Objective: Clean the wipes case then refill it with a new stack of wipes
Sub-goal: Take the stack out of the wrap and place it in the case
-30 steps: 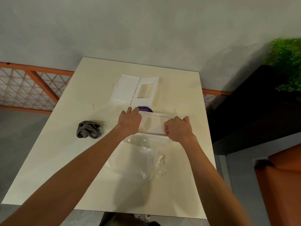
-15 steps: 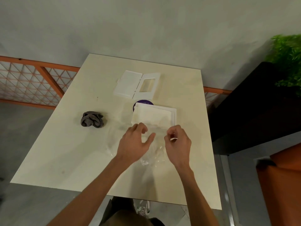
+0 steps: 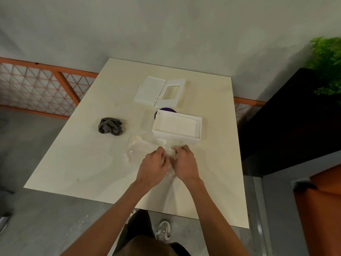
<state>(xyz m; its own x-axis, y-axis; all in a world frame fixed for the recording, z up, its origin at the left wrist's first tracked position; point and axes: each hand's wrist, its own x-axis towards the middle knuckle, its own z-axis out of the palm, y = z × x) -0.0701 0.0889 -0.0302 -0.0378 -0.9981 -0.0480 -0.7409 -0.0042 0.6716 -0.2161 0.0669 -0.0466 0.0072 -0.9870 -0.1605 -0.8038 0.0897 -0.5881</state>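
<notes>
Near the right half of the table (image 3: 73, 163), toward its near edge, both hands meet over a clear plastic wrapper (image 3: 140, 148) that lies crumpled on the surface. The left hand (image 3: 153, 169) and the right hand (image 3: 185, 163) sit almost knuckle to knuckle, backs up, with fingers curled down and pinching the film between them; the fingertips themselves are hidden under the hands.

Just beyond the hands, close to the right edge, stands the wipes case (image 3: 177, 138), a white open tray. A stack of wipes (image 3: 175, 124) lies flat inside it and fills most of the tray. The wrapper's far edge reaches the front wall of the case.

Behind the case, touching or nearly touching its far wall, a purple disc (image 3: 164, 110) is partly hidden. Farther toward the far edge lies the case lid (image 3: 149, 91), separate from the tray, its hinged flap folded open to the left of a frame with a rectangular window.

Left of the case, well apart from it, a grey cloth (image 3: 110, 126) sits bunched up.

Off the table: an orange lattice railing (image 3: 55, 74) at left, a black cabinet (image 3: 286, 126) with a green plant (image 3: 326, 65) at right, and a shoe (image 3: 163, 230) on the floor below the near edge.
</notes>
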